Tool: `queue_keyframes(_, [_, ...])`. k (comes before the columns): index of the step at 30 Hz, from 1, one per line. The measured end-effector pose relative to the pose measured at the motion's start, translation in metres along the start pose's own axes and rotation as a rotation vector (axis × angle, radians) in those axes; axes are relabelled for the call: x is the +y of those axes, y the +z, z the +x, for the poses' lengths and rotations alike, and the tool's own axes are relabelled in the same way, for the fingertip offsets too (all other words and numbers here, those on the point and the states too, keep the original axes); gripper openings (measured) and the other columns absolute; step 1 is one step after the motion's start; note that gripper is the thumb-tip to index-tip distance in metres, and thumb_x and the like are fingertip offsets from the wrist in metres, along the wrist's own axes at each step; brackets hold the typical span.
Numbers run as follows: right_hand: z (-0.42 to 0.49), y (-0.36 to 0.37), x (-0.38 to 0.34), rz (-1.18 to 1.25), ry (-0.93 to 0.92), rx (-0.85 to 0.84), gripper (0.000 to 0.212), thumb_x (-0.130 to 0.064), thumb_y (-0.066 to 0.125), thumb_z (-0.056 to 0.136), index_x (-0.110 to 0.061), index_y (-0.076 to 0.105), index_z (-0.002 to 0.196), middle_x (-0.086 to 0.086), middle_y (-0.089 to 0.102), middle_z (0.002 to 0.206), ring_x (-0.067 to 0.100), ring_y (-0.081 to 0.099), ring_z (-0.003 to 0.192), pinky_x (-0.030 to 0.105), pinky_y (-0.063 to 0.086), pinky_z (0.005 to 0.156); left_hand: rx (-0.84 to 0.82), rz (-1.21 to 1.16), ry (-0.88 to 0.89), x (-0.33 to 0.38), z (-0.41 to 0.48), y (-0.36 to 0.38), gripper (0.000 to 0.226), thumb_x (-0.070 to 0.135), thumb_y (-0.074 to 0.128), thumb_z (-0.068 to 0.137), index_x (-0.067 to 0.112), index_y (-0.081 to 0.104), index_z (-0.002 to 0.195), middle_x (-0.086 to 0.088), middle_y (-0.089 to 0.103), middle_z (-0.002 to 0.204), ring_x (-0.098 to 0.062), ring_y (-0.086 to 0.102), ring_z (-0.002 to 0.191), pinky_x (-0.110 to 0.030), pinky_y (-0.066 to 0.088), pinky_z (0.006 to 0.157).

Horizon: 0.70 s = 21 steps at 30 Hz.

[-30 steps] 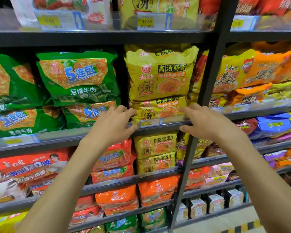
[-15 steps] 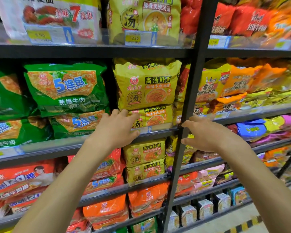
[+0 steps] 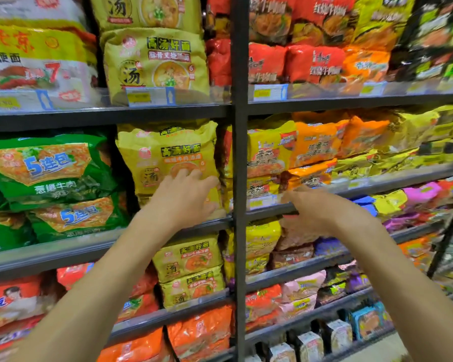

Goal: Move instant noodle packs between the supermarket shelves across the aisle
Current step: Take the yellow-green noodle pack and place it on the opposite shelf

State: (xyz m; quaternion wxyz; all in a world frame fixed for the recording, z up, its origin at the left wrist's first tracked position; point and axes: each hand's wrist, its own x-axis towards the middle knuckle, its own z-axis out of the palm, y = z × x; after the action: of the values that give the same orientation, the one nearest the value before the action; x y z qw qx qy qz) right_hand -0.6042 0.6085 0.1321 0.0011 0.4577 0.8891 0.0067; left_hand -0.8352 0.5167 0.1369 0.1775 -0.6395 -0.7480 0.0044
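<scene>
The yellow noodle multipack point(image 3: 165, 158), a puffy, crinkled plastic bag with glossy print, stands on the dark metal shelf point(image 3: 89, 246) just left of the black upright post point(image 3: 239, 178). A second yellow pack lies under it. The left hand point(image 3: 183, 197) rests on the bag's lower front, fingers point(image 3: 194, 176) spread and lightly curled against the film. The right hand point(image 3: 311, 207), right of the post, hovers at the shelf's edge rail with fingers loosely bent, pinching nothing. Green five-packs point(image 3: 47, 168) sit further left of the post. Compared with half a second ago, both hands have risen and the left has moved from the rail onto the bag.
</scene>
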Motion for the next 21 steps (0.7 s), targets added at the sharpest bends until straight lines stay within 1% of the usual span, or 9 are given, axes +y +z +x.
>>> queue_keyframes(1, [-0.003,-0.004,0.013,-0.009,0.005,0.001,0.056,-0.043,0.053,0.099,-0.024,0.038,0.149,0.004,0.040,0.148,0.025,0.052,0.120,0.035,0.048,0.087,-0.005,0.000,-0.006,0.011,0.006,-0.005,0.061,0.054,0.048,0.099,0.034,0.030,0.154,-0.007,0.038,0.158,-0.033,0.035,0.144,-0.052,0.039,0.109])
queue_keyframes(4, [-0.009,-0.012,0.049,-0.023,0.017,0.003,0.056,-0.042,0.056,0.098,-0.023,0.039,0.148,0.005,0.039,0.150,0.028,0.052,0.125,0.039,0.048,0.095,-0.015,-0.038,-0.039,0.040,0.019,-0.019,0.060,0.055,0.046,0.100,0.036,0.030,0.155,-0.005,0.042,0.154,-0.032,0.038,0.143,-0.051,0.040,0.108])
queue_keyframes(8, [-0.022,-0.012,0.099,0.014,0.003,0.031,0.061,-0.044,0.055,0.098,-0.024,0.034,0.152,0.005,0.035,0.155,0.028,0.047,0.132,0.042,0.047,0.101,0.021,-0.104,-0.061,0.082,0.025,-0.026,0.059,0.056,0.044,0.100,0.037,0.030,0.154,-0.002,0.046,0.151,-0.029,0.045,0.138,-0.048,0.047,0.102])
queue_keyframes(11, [-0.032,-0.009,0.134,0.028,0.006,0.048,0.064,-0.046,0.054,0.098,-0.026,0.031,0.154,0.004,0.030,0.159,0.028,0.045,0.136,0.045,0.046,0.103,0.014,-0.131,-0.063,0.118,0.036,-0.029,0.059,0.055,0.045,0.101,0.036,0.030,0.155,-0.001,0.045,0.152,-0.028,0.045,0.137,-0.047,0.047,0.102])
queue_keyframes(14, [-0.045,-0.003,0.165,0.047,0.025,0.039,0.061,-0.045,0.054,0.097,-0.027,0.034,0.152,0.006,0.038,0.152,0.028,0.052,0.126,0.044,0.049,0.098,0.019,-0.146,-0.039,0.155,0.049,-0.033,0.059,0.054,0.045,0.101,0.036,0.029,0.155,0.000,0.043,0.155,-0.027,0.042,0.141,-0.047,0.045,0.103])
queue_keyframes(17, [-0.058,0.003,0.195,0.052,0.058,0.030,0.060,-0.048,0.055,0.096,-0.027,0.035,0.150,0.006,0.037,0.153,0.027,0.051,0.129,0.043,0.048,0.099,-0.003,-0.155,0.018,0.191,0.063,-0.034,0.059,0.055,0.044,0.101,0.036,0.031,0.155,0.002,0.042,0.156,-0.026,0.041,0.142,-0.047,0.045,0.105])
queue_keyframes(21, [-0.071,0.017,0.233,0.087,0.109,0.003,0.062,-0.047,0.056,0.095,-0.024,0.037,0.149,0.005,0.042,0.148,0.027,0.051,0.129,0.040,0.046,0.101,-0.036,-0.151,0.090,0.227,0.085,-0.029,0.059,0.058,0.044,0.100,0.037,0.032,0.154,0.003,0.046,0.152,-0.025,0.044,0.138,-0.045,0.047,0.101])
